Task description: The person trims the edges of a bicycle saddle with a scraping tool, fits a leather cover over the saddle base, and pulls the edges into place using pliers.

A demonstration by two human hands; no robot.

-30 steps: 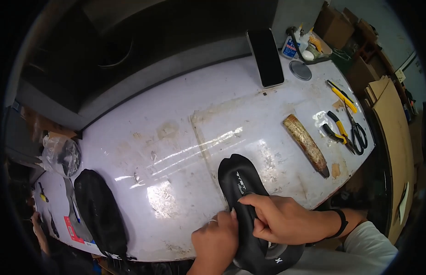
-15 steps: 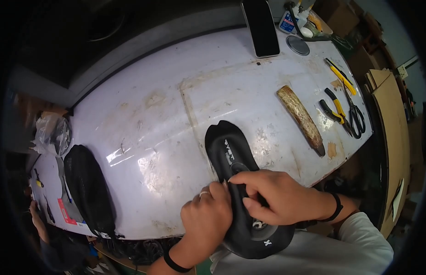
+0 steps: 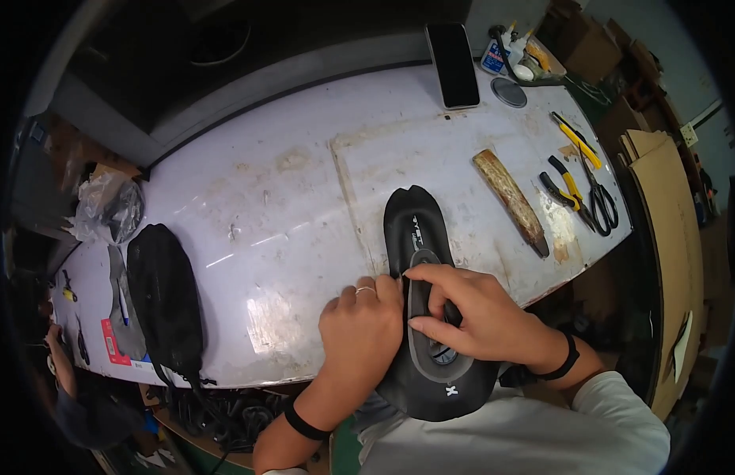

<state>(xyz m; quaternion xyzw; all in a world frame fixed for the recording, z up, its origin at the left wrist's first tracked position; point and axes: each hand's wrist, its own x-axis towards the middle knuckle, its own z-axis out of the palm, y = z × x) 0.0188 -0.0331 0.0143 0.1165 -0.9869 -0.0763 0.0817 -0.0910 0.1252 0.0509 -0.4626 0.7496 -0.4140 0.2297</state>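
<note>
A black bicycle saddle lies lengthwise over the bench's front edge, its narrow notched end pointing away and its wide end toward my body. It carries white lettering and a long grey-rimmed recess down the middle. My left hand is closed against the saddle's left edge, fingers curled over it and their tips partly hidden. Across the recess lies my right hand; its index fingertip presses the left side near the left knuckles, and the thumb rests lower down on the rim. Its other fingers curl into the recess and are partly hidden.
Right of the saddle lie a worn wooden stick, yellow-black pliers, scissors and a yellow-handled tool. A phone stands at the back near glue bottles. On the left are a black mesh bag and another person's hand.
The view has shifted, and the saddle now appears more upright in the picture. Both hands stay on it; my right thumb and index finger are a little farther apart.
</note>
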